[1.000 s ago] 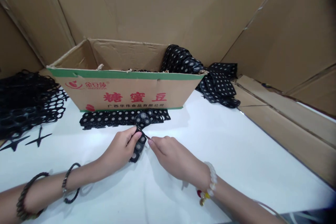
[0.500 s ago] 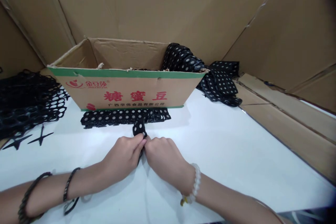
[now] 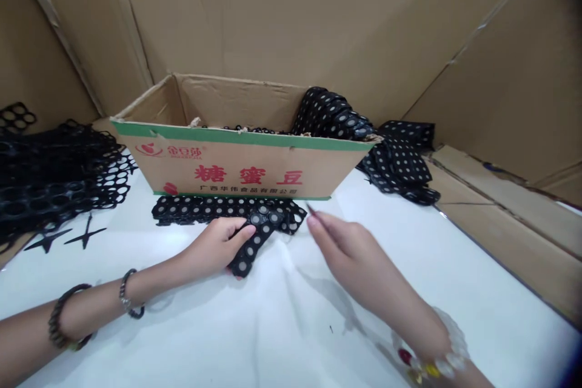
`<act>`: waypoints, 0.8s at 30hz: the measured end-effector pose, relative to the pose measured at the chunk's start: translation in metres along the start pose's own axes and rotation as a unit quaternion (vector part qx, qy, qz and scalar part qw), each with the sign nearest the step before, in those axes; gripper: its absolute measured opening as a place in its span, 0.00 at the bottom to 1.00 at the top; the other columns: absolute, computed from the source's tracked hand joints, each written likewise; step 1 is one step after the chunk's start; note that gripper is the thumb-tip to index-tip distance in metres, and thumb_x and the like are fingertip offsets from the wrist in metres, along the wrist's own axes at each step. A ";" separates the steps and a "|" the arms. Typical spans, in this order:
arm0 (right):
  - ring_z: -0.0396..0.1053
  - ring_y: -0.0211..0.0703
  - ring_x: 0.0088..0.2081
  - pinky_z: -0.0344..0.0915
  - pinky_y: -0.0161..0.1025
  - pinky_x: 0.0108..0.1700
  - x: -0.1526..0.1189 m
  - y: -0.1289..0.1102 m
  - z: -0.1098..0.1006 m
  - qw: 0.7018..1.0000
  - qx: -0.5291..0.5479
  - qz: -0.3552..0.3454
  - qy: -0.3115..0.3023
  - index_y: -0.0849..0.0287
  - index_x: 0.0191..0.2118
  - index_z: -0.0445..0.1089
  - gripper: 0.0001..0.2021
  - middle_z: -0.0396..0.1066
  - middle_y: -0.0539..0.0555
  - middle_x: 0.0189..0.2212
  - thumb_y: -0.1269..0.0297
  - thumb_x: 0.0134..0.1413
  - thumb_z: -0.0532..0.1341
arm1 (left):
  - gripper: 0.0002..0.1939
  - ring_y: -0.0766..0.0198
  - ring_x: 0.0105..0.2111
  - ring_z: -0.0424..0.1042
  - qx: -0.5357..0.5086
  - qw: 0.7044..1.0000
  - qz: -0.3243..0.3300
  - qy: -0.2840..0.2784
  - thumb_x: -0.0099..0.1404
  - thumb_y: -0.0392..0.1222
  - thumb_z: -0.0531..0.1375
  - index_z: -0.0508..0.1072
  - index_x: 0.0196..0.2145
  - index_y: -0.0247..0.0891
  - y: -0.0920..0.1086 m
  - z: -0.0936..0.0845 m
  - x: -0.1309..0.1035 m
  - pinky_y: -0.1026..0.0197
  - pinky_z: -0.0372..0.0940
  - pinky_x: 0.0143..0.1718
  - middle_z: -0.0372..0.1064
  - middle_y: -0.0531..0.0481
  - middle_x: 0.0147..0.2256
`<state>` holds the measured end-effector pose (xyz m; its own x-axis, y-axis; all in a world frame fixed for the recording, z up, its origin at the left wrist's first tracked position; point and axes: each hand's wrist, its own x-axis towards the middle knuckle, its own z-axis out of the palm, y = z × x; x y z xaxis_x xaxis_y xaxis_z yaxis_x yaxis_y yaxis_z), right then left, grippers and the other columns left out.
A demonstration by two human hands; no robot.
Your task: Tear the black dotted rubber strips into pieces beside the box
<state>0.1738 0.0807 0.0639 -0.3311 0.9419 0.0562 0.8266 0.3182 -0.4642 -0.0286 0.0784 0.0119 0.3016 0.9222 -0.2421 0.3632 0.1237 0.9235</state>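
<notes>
My left hand point(image 3: 218, 248) is closed on a black sheet piece with pale grey dots point(image 3: 250, 248), thumb on top, holding it tilted just above the white table. My right hand point(image 3: 359, 260) is off to the right, its thumb and fingers pinched around a small dark sliver point(image 3: 311, 210) whose tip shows. Behind the held piece lies a flat stack of black dotted strips point(image 3: 195, 209), along the foot of a cardboard box point(image 3: 245, 160). The held piece overlaps the right part of this stack.
Dotted black sheets point(image 3: 330, 112) rise from the box's right end, and more dotted sheets point(image 3: 398, 160) lie beside it. At left is a heap of black netting with round holes point(image 3: 54, 176), near star-shaped black scraps point(image 3: 85, 235). Cardboard walls point(image 3: 273, 18) surround the white table point(image 3: 218, 339).
My hands were together on the bunched dotted piece; now they are apart. The right has moved away rightward with a dark sliver, while the left keeps the piece, which is spread flatter.
</notes>
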 end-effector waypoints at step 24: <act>0.64 0.42 0.21 0.44 0.34 0.20 -0.010 -0.027 0.061 0.961 -0.251 -0.037 -0.110 0.61 0.33 0.59 0.13 0.65 0.53 0.19 0.81 0.45 0.45 | 0.17 0.71 0.19 0.52 0.172 0.981 0.079 0.048 0.58 0.48 0.49 0.56 0.17 0.36 -0.002 0.005 -0.002 0.67 0.47 0.19 0.53 0.57 0.17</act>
<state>0.1270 0.0559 0.0226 -0.4396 0.8869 -0.1418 0.8944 0.4468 0.0216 -0.0259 0.0744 0.0087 0.3001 0.9520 -0.0605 0.5992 -0.1388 0.7885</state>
